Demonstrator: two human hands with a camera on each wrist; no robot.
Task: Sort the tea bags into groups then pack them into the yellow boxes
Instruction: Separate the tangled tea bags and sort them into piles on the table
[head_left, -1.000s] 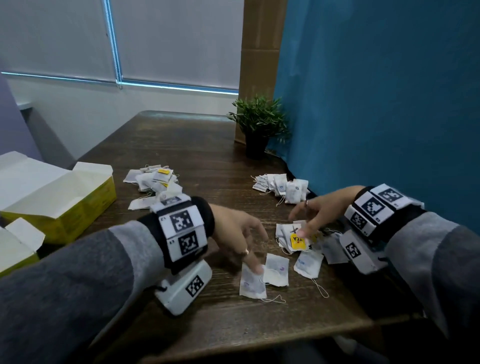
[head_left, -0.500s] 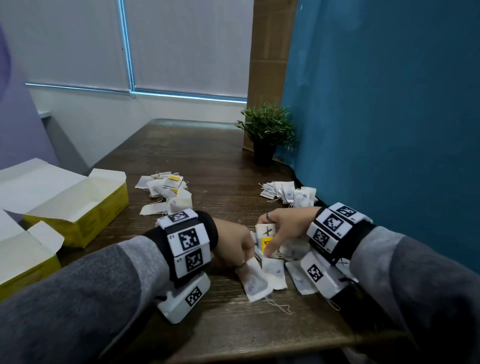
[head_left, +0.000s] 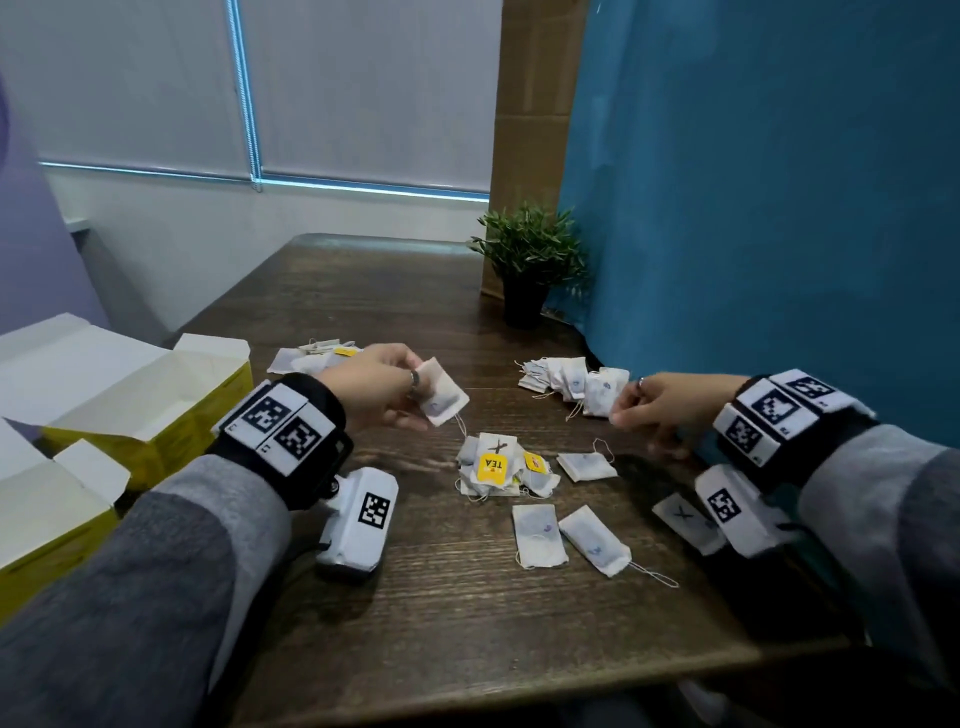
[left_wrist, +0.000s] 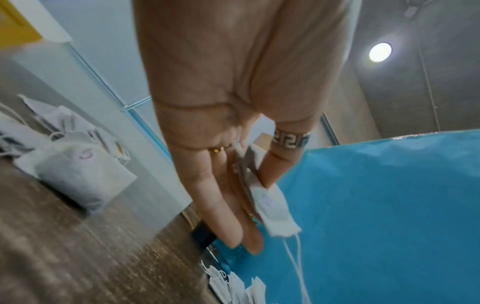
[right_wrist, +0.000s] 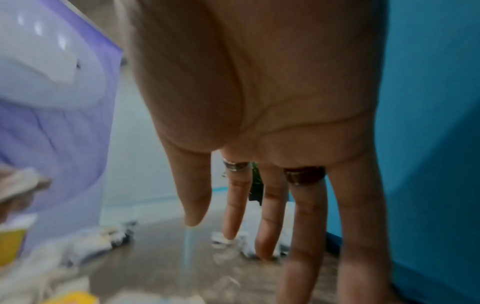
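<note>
My left hand (head_left: 410, 395) is raised above the table and pinches a white tea bag (head_left: 441, 396) between its fingers, the string dangling; the left wrist view shows that tea bag (left_wrist: 270, 205) clamped between fingers (left_wrist: 228, 216). My right hand (head_left: 623, 410) reaches to the right pile of tea bags (head_left: 566, 379), fingers straight and empty in the right wrist view (right_wrist: 259, 226). A middle heap (head_left: 498, 465) carries a yellow TEA tag. Another pile (head_left: 311, 356) lies far left. Two open yellow boxes (head_left: 156, 441) (head_left: 52, 540) stand at the left.
Loose tea bags (head_left: 537, 535) (head_left: 595, 540) (head_left: 587, 465) lie near the front, and one marked X (head_left: 685, 519) sits under my right wrist. A potted plant (head_left: 527, 265) stands at the back. A blue partition (head_left: 753, 234) borders the table's right side.
Both hands have left the middle heap. The left hand rose toward the left with a tea bag pinched; the right hand swung out to the right pile and now holds nothing.
</note>
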